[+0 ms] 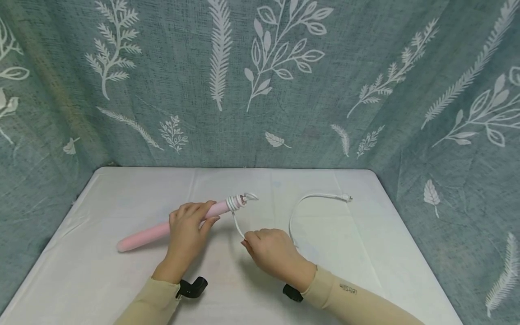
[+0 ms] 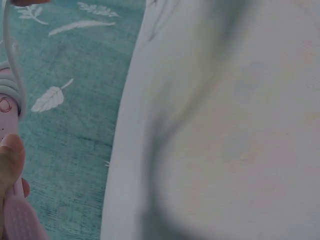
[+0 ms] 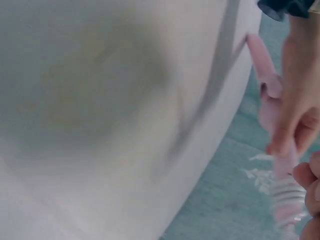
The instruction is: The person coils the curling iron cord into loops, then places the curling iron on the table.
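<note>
The left hand (image 1: 188, 232) grips the pink wand (image 1: 144, 237), fingers and thumb curled round it; the right hand (image 1: 274, 253) pinches the white cord (image 1: 318, 195) between thumb and fingers. The wand slants through the left hand, its smooth tip out to the left of that hand, its other end between the two hands and a little farther out. Coils (image 1: 232, 203) of the cord circle that end; from them a short run drops to the right hand's pinch, and the rest curves over the table (image 1: 93, 284) past the right hand to the plug (image 1: 346, 197).

The step in hand looks like winding the cord round the wand's end, though a single moment cannot rule out unwinding. If winding, the next move calls for a steady left hand while the right carries the cord round, taut enough for the coils to lie close.

Only the head view shows the plug. The left wrist view adds a red mark (image 2: 5, 105) beside the coils and a studded piece (image 2: 22, 220) below the left thumb. The right wrist view shows a clip (image 3: 272, 86) on the wand, just beside the left hand, which the head view does not make out.
</note>
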`<state>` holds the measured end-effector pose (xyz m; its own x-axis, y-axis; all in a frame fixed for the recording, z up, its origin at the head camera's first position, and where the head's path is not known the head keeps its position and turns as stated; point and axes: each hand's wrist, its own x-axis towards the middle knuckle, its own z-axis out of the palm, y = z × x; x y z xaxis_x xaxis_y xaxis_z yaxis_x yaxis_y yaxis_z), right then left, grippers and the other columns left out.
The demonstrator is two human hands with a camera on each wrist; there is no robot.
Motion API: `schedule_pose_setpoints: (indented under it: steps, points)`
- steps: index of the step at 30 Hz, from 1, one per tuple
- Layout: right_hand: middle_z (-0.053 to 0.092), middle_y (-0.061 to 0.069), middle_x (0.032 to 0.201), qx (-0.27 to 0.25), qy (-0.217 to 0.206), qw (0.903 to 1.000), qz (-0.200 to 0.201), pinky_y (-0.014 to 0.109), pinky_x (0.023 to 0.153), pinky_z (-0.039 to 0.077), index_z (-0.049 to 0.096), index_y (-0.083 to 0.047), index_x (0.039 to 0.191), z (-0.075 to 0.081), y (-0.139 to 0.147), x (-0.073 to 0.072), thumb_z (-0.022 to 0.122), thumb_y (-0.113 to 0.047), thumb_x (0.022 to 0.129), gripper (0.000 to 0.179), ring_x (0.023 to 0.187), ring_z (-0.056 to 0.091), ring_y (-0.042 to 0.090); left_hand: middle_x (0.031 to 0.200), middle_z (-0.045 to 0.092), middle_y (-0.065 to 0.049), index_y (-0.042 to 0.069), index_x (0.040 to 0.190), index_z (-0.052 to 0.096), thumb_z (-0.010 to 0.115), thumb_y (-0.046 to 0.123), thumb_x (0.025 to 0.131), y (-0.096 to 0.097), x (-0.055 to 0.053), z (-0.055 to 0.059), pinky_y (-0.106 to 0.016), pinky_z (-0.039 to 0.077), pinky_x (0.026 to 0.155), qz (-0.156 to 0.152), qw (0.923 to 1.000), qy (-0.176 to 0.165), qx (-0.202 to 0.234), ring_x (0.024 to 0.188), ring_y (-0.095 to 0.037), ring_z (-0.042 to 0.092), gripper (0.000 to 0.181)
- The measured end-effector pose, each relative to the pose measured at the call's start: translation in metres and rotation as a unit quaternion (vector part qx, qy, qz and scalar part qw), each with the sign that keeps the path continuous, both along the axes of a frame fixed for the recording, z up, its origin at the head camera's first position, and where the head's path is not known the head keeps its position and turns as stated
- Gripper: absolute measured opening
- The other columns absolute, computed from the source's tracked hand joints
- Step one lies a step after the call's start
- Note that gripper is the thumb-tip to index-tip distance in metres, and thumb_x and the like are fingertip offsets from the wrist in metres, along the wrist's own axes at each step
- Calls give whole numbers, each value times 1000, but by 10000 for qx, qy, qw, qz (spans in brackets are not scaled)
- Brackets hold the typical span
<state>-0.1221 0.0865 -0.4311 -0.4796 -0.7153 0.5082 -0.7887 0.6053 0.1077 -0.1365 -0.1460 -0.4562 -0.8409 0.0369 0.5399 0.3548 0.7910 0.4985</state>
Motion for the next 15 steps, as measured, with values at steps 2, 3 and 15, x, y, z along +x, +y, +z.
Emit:
schedule_pose_setpoints:
  steps: [2, 3, 15]
  points:
    - [44, -7, 55, 18, 198, 9998, 78, 23, 41, 33, 53, -13, 74, 5, 0, -1, 69, -21, 90, 24, 47, 41, 7, 109, 68, -10, 13, 120, 67, 76, 26, 82, 0, 1, -2, -52, 30, 90, -59, 9997, -158, -170, 107, -33, 52, 41]
    - [45, -7, 55, 34, 289, 9995, 124, 23, 42, 34, 54, -12, 75, 8, 0, -3, 69, -21, 90, 23, 48, 41, 7, 109, 68, -9, 13, 120, 66, 75, 27, 83, 1, 2, -3, -52, 30, 90, -98, 9994, -242, -246, 107, -33, 52, 41]
    - [59, -5, 68, 189, 491, 9981, 321, 21, 51, 39, 62, -12, 81, 40, 2, -24, 67, -26, 93, 19, 56, 49, 10, 106, 68, -4, 15, 120, 67, 75, 28, 84, 9, 10, -13, -49, 32, 91, -649, 9941, -436, -755, 105, -30, 54, 39]
